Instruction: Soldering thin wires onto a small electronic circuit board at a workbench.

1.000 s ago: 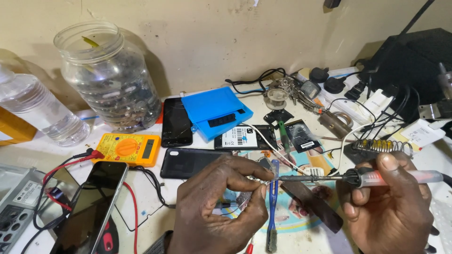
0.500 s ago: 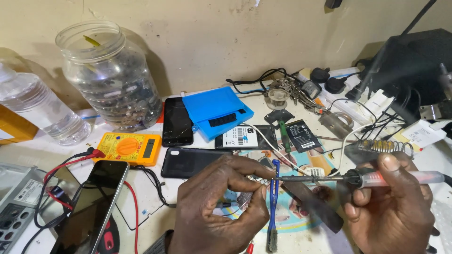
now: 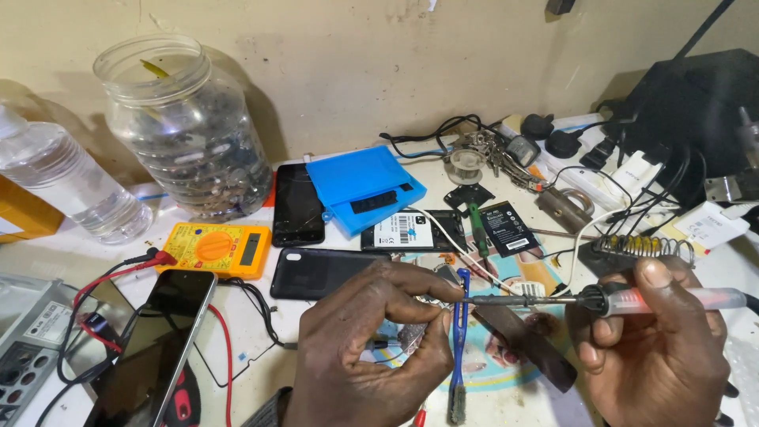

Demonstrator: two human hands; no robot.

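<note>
My right hand (image 3: pixel 660 356) grips a soldering iron (image 3: pixel 624 300) with a clear pinkish handle, its metal tip pointing left. The tip reaches the fingertips of my left hand (image 3: pixel 371 348), which pinches a small part with a thin wire or solder strand; the part itself is mostly hidden by the fingers. A blue-handled brush (image 3: pixel 458 340) lies upright between the two hands on a printed mat (image 3: pixel 506 372).
A black phone (image 3: pixel 154 340) lies at the left near a yellow multimeter (image 3: pixel 217 247) with red leads. Behind are a big glass jar (image 3: pixel 186 130), a plastic bottle (image 3: pixel 67 182), a blue case (image 3: pixel 360 187), phone batteries (image 3: pixel 506 228), a coiled iron stand (image 3: pixel 644 247) and tangled cables.
Both hands stay nearly in place; the iron's tip remains at my left fingertips with only a slight shift.
</note>
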